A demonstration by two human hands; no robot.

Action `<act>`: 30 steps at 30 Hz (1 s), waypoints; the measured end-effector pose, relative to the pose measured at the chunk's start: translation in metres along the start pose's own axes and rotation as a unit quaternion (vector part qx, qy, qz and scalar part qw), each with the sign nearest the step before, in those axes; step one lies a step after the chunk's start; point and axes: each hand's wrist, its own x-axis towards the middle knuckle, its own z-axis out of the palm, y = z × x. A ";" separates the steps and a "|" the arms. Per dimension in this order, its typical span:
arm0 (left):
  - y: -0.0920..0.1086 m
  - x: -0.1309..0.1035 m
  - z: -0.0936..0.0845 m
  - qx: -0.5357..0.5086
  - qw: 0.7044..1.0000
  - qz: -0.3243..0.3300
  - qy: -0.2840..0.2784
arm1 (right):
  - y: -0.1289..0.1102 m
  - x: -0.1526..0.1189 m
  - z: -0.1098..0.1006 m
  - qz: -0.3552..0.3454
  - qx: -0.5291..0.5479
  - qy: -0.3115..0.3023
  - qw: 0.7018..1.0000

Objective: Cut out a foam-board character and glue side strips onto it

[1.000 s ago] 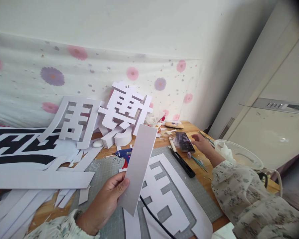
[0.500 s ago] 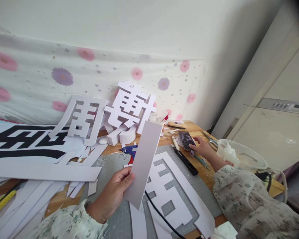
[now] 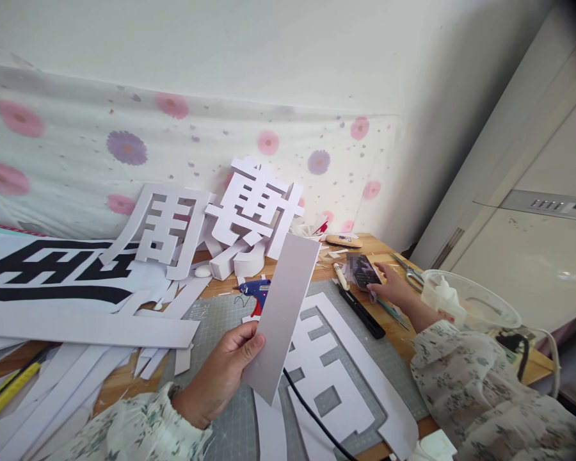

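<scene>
My left hand [image 3: 228,368] is closed on the lower edge of a white foam board strip [image 3: 288,307], which stands tilted above the cutting mat. My right hand [image 3: 394,288] is at the right side of a smartphone [image 3: 363,271] lying on the table, its screen lit; the fingers are apart, at or just beside the phone's edge. Partly hidden behind the strip is a blue hot glue gun [image 3: 254,289]. A large white cut-out character [image 3: 336,397] lies on the grey cutting mat [image 3: 204,320], with a black cable crossing it.
Finished white characters [image 3: 252,205] lean against the flowered wall cover. To the left are a black-printed sheet [image 3: 52,266], loose white strips [image 3: 62,384] and a yellow cutter [image 3: 9,394]. Right of the mat lie a black utility knife [image 3: 362,314], scissors [image 3: 410,272] and a clear tub [image 3: 489,304] holding a bottle.
The view has shifted slightly, so everything sits a little further right. My left hand keeps the strip at the same tilt. My right hand stays by the phone, its fingers a bit more spread.
</scene>
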 end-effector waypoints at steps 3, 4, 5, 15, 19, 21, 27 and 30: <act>0.002 0.000 0.001 0.003 1.000 0.003 0.000 | 0.008 0.002 -0.002 0.010 0.004 0.019 1.000; 0.002 0.000 0.002 0.004 1.000 0.004 0.000 | 0.010 0.003 -0.002 0.011 0.005 0.025 1.000; 0.002 0.000 0.002 0.004 1.000 0.005 0.000 | 0.012 0.004 -0.002 0.012 0.006 0.030 0.999; -0.002 0.001 -0.002 0.002 1.000 -0.004 -0.005 | 0.010 0.016 0.004 0.019 0.036 0.130 0.991; -0.003 0.002 -0.002 0.009 1.000 -0.002 -0.005 | 0.004 0.019 0.000 0.018 0.078 0.172 0.982; -0.003 0.002 -0.003 0.013 1.000 -0.002 0.001 | 0.000 0.017 0.000 0.017 0.102 0.179 0.978; -0.002 0.001 -0.003 0.010 1.000 -0.014 0.004 | -0.025 0.005 -0.007 0.012 0.156 0.173 0.972; -0.001 0.001 -0.001 0.007 1.000 -0.011 0.013 | -0.060 -0.008 -0.016 -0.021 0.184 0.126 0.975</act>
